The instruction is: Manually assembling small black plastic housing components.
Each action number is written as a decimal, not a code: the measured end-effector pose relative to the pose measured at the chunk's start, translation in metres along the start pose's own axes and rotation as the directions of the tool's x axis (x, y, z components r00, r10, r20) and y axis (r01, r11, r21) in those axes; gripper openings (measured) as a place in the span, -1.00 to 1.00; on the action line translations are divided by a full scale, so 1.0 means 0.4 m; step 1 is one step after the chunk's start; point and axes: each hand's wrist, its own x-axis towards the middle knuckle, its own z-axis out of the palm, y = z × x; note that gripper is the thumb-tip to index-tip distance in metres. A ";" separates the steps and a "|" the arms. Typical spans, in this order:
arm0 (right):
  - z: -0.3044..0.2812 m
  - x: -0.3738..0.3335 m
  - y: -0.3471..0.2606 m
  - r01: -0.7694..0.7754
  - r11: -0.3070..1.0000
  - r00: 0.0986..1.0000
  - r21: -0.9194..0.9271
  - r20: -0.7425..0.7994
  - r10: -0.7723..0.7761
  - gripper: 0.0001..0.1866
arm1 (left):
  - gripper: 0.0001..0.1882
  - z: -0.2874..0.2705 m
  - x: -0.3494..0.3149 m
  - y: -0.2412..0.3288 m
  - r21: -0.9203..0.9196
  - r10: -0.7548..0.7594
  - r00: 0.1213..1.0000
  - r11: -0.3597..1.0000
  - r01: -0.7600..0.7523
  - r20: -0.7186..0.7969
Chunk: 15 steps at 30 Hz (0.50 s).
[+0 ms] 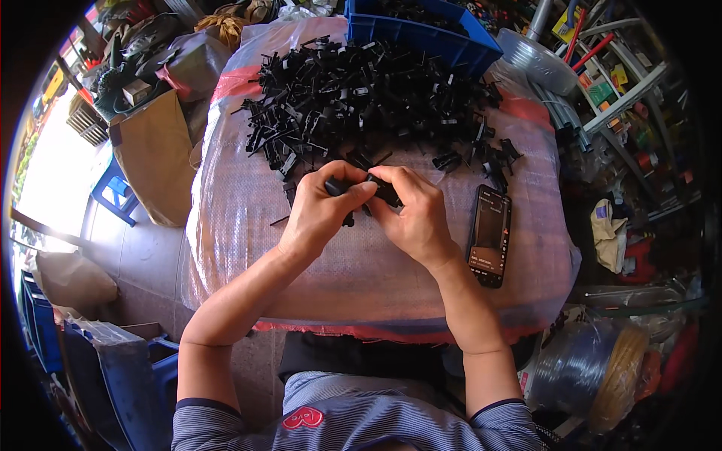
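Note:
My left hand is closed around a short black rounded piece that looks like a tool handle; its other end is hidden by my fingers. Close beside it, my right hand pinches a small black plastic part between thumb and fingers. The two hands meet at the near edge of a wide heap of black plastic parts. Several loose parts lie around my fingers, partly covered by them.
The heap rests on a work surface wrapped in woven plastic sheeting. Behind it stands a blue crate with more black parts. A lit phone lies right of my hands. Cardboard stands left, a cable spool lower right.

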 end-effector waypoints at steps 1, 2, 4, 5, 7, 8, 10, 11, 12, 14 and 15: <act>-0.001 0.000 -0.001 -0.001 1.000 1.000 0.000 0.000 0.001 -0.63 | -0.81 0.004 -0.003 0.004 0.000 -0.001 1.000 1.000 0.001 0.000; -0.003 -0.001 -0.003 -0.010 1.000 1.000 0.003 0.000 0.010 -0.63 | -0.81 0.007 -0.007 0.011 0.026 0.021 1.000 0.999 -0.021 -0.001; -0.003 -0.004 -0.014 -0.018 1.000 1.000 0.010 0.001 0.018 -0.63 | -0.81 0.007 -0.010 0.014 0.053 0.043 0.999 0.998 -0.043 -0.007; 0.002 -0.006 -0.023 -0.047 0.999 0.999 0.005 0.011 0.047 -0.64 | -0.82 0.006 -0.008 0.009 0.004 0.022 1.000 1.000 -0.022 0.008; 0.001 -0.001 -0.028 -0.072 0.997 0.997 0.002 0.021 0.072 -0.65 | -0.83 0.002 -0.004 0.009 -0.044 0.003 1.000 0.999 -0.003 0.018; -0.005 0.005 -0.024 -0.087 0.996 0.995 0.026 0.060 0.085 -0.64 | -0.85 -0.002 -0.003 0.013 -0.135 -0.022 1.000 0.991 0.023 0.016; -0.001 0.011 -0.019 -0.114 0.992 0.988 0.046 0.114 0.109 -0.63 | -0.87 -0.024 0.020 0.004 -0.332 -0.003 1.000 0.943 -0.007 -0.029; 0.004 0.010 -0.016 -0.110 0.993 0.988 0.051 0.117 0.103 -0.63 | -0.90 -0.053 0.044 -0.004 -0.437 -0.029 0.997 0.899 -0.008 -0.077; 0.000 0.003 -0.008 -0.049 0.997 0.977 -0.062 0.204 0.061 -0.63 | -0.91 -0.073 0.062 0.002 -0.557 -0.114 0.992 0.828 0.064 -0.054; 0.024 -0.024 0.012 0.040 0.986 0.938 -0.164 0.347 0.019 -0.65 | -0.90 -0.110 0.074 0.014 -0.662 -0.182 0.983 0.737 0.135 -0.002; 0.028 -0.029 0.023 0.038 0.986 0.938 -0.165 0.346 0.022 -0.65 | -0.90 -0.114 0.073 0.020 -0.662 -0.184 0.983 0.737 0.138 0.000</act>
